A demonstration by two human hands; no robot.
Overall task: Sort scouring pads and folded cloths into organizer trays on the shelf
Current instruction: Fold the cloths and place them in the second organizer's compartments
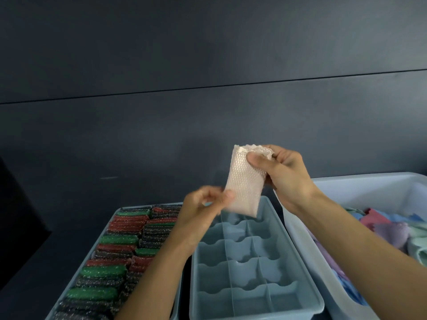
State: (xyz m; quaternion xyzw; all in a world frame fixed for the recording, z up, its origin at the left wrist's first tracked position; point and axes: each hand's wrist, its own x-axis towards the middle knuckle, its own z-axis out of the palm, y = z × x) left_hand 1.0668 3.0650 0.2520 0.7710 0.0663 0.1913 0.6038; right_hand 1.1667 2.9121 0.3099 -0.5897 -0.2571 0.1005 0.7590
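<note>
Head view: fingers [257, 161] of our right hand [286, 179] clench the folded cloth [245, 185] at its top, our left hand [205, 204] pinches its lower edge, above the empty divided tray [242, 271]; scouring pads [104, 272] fill theirs, loose cloths [381, 227] await sorting.

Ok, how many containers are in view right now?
3: left, a tray packed with scouring pads; middle, a divided tray; right, a white bin of cloths, cut off by the frame.

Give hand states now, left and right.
Right hand: holds the pink cloth by its top.
Left hand: blurred at its lower edge; grip cannot be told.
</note>
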